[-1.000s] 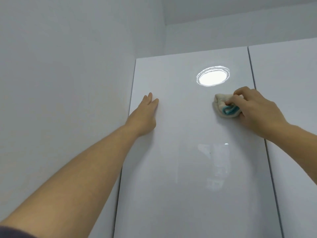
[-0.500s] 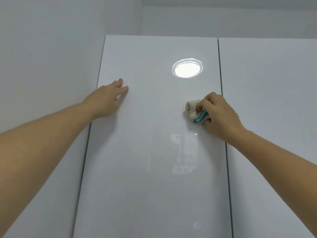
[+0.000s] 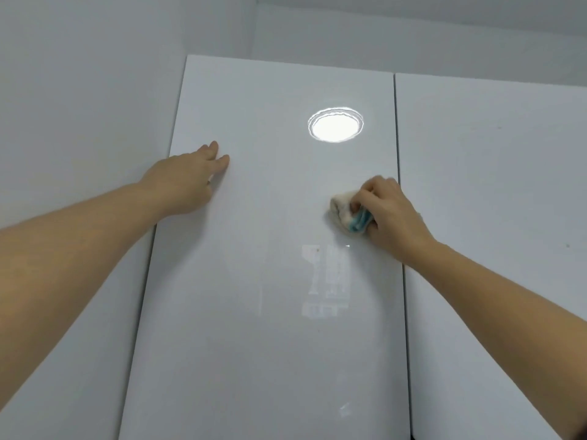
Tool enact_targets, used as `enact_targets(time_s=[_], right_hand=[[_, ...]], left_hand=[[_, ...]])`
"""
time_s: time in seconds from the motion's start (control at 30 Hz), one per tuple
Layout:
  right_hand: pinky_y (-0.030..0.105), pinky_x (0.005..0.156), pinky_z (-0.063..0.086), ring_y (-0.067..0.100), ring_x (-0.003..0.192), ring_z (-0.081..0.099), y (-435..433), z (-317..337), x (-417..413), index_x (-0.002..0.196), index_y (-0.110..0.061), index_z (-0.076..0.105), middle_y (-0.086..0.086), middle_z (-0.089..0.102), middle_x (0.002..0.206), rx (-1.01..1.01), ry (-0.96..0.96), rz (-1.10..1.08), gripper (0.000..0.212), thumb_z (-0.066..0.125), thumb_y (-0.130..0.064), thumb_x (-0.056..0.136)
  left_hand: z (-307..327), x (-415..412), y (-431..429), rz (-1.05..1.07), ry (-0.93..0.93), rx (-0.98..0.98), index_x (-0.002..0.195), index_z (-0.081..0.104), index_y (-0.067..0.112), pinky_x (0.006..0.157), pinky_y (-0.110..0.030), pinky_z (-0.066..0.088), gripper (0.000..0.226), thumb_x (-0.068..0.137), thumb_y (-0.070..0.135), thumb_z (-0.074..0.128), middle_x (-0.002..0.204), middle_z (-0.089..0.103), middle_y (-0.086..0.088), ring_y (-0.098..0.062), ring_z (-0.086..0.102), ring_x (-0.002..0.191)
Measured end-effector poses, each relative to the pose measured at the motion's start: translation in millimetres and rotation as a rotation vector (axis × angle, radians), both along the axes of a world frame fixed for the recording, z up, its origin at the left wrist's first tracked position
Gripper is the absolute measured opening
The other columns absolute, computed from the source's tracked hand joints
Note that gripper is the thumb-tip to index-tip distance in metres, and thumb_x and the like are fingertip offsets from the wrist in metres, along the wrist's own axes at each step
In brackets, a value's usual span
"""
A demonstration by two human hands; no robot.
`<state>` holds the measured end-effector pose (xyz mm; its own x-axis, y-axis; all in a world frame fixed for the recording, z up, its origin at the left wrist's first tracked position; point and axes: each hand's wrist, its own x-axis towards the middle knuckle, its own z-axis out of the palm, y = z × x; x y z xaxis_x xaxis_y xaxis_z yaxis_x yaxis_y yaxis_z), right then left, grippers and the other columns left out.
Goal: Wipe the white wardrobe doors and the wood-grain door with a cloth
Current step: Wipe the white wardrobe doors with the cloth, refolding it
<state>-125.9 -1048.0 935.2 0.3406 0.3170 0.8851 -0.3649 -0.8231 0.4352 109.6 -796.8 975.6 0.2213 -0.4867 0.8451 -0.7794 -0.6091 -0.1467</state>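
Two white doors (image 3: pixel 254 312), right hand (image 3: pixel 392 217) clutching one cloth (image 3: pixel 341 208) on the left one, sliding lower than before, left hand (image 3: pixel 187 182) lying flat, fingers (image 3: pixel 222 161) released.

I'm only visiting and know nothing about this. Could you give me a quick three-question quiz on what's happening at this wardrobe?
1. True or false: the left hand rests with straight fingers on the white door.
2. Which hand grips the cloth? A. left hand B. right hand C. both
3. Fill in: the bright round spot above the cloth is a lamp's ______ in the glossy door.

Key: 1 true; 2 B; 3 reflection.
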Motion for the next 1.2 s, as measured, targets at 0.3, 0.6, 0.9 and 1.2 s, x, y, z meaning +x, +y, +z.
enact_targets(time_s=[0.3, 0.6, 0.9, 1.2], right_hand=[[0.030, 0.061, 0.030, 0.030, 0.088, 0.049, 17, 39, 34, 0.093, -0.007, 0.061, 0.011, 0.053, 0.098, 0.065, -0.204, 0.027, 0.027, 0.057, 0.006, 0.069], [0.028, 0.054, 0.030, 0.023, 0.069, 0.047, 28, -66, 39, 0.083, -0.013, 0.060, 0.004, 0.055, 0.086, -0.275, 0.227, -0.028, 0.030, 0.066, -0.003, 0.055], [0.027, 0.053, 0.028, 0.022, 0.068, 0.045, 29, -44, 44, 0.082, -0.012, 0.059, 0.005, 0.056, 0.085, -0.359, 0.211, -0.049, 0.026, 0.054, 0.001, 0.060], [0.025, 0.050, 0.025, 0.029, 0.083, 0.052, 48, 28, 66, 0.091, -0.011, 0.059, 0.007, 0.053, 0.095, -0.099, -0.011, -0.042, 0.028, 0.061, -0.002, 0.065]], left_hand=[[-3, 4, -3, -0.017, -0.021, -0.043, 0.152, 0.023, 0.029, 0.107, -0.046, 0.036, 0.061, 0.096, 0.006, 0.030, 0.162, 0.007, 0.007, -0.026, 0.030, 0.141], [-4, 7, 2, -0.044, -0.002, -0.019, 0.152, 0.023, 0.029, 0.108, -0.048, 0.035, 0.061, 0.096, 0.005, 0.030, 0.162, 0.006, 0.008, -0.025, 0.030, 0.142], [-7, 5, 1, -0.038, -0.002, -0.037, 0.152, 0.020, 0.031, 0.108, -0.044, 0.034, 0.061, 0.097, 0.006, 0.027, 0.162, 0.003, 0.011, -0.018, 0.020, 0.146], [-7, 8, -1, -0.018, -0.028, -0.030, 0.153, 0.019, 0.029, 0.107, -0.046, 0.036, 0.063, 0.096, 0.005, 0.029, 0.162, 0.002, 0.008, -0.020, 0.023, 0.145]])
